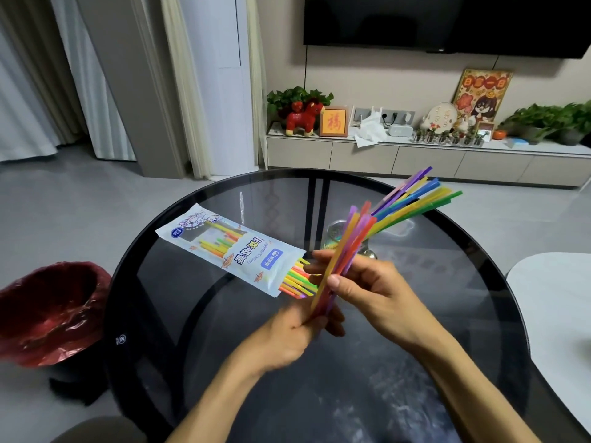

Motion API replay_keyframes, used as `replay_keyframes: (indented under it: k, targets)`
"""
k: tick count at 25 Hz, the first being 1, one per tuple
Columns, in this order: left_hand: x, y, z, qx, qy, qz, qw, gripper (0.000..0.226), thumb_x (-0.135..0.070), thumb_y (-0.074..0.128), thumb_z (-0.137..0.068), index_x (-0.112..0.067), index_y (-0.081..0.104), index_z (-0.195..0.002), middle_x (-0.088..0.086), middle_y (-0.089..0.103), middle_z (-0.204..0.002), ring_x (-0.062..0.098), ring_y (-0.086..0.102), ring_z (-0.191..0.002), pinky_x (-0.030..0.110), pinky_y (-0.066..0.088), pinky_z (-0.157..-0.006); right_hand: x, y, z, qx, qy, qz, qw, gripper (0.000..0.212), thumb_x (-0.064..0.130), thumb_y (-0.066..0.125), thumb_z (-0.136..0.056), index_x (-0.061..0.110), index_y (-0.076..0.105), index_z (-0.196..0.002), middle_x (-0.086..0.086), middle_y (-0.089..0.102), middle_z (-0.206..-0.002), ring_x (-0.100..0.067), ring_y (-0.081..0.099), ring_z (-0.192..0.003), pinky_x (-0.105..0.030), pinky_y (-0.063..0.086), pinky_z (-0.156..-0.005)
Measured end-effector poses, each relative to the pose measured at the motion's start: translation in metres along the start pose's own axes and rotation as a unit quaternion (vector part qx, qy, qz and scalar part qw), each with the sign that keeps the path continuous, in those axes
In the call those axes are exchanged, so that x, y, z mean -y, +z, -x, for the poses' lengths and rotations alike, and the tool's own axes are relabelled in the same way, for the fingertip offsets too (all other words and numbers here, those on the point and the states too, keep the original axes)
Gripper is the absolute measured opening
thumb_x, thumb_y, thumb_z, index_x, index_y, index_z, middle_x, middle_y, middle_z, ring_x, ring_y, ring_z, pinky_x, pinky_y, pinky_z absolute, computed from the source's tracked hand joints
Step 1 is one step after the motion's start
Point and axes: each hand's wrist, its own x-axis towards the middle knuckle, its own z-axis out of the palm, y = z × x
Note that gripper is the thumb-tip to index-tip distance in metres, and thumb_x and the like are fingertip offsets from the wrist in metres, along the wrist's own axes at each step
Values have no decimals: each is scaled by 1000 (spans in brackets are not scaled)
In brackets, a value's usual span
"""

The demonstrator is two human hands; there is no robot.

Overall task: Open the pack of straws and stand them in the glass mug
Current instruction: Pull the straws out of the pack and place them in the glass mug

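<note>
An opened white straw pack [230, 247] lies on the dark round glass table [198, 346], with several coloured straws sticking out of its torn right end. My left hand [287, 334] and my right hand [367, 292] together hold a small bundle of straws [345, 251], orange, purple and red, slanting up and away. Behind it stands the glass mug [335, 233], mostly hidden, with several straws [415, 199] leaning out of it to the upper right.
A bin lined with a red bag [51, 311] stands on the floor to the left of the table. A white table edge [556, 314] lies at the right. A low TV cabinet [415, 155] with ornaments and plants runs along the far wall.
</note>
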Motion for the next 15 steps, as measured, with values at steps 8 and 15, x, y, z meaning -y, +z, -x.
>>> replay_keyframes:
  k: [8, 15]
  targets:
    - [-6, -3, 0, 87, -93, 133, 983, 33, -3, 44, -67, -7, 63, -94, 12, 69, -74, 18, 64, -63, 23, 43, -54, -12, -1, -3, -22, -7, 1, 1000, 9, 9, 66, -87, 3, 72, -91, -15, 74, -82, -23, 69, -71, -42, 59, -65]
    - [3, -9, -10, -94, -59, 126, 986, 45, 0, 44, -68, -21, 70, -99, -1, 74, -87, 14, 67, -83, 23, 54, -69, -13, -16, -13, -206, 31, -55, 977, 12, 5, 64, -89, 3, 71, -98, -7, 79, -84, -19, 75, -77, -33, 61, -67]
